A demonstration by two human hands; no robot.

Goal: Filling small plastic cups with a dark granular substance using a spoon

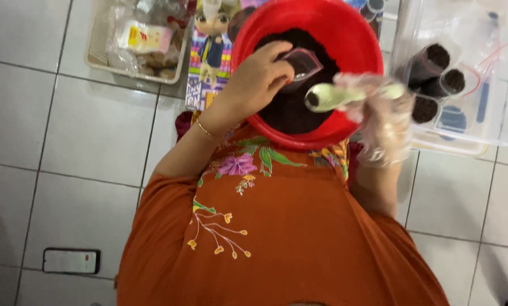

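Observation:
A red round bowl [344, 34] filled with dark soil-like material rests at my lap. My left hand [259, 76] holds a small clear plastic cup [305, 61] tilted over the dark fill. My right hand [378, 113], in a thin clear plastic glove, grips a pale green spoon [327, 96] whose scoop end hangs over the bowl just below the cup. A thin gold bracelet is on my left wrist. My orange floral garment fills the lower view.
A clear plastic tub [492, 130] at right holds several small cups packed with dark fill. A white mesh basket [101, 56] with packets sits at upper left, a colourful cartoon-print item [208, 56] beside it. A phone [71, 260] lies on the white tiled floor.

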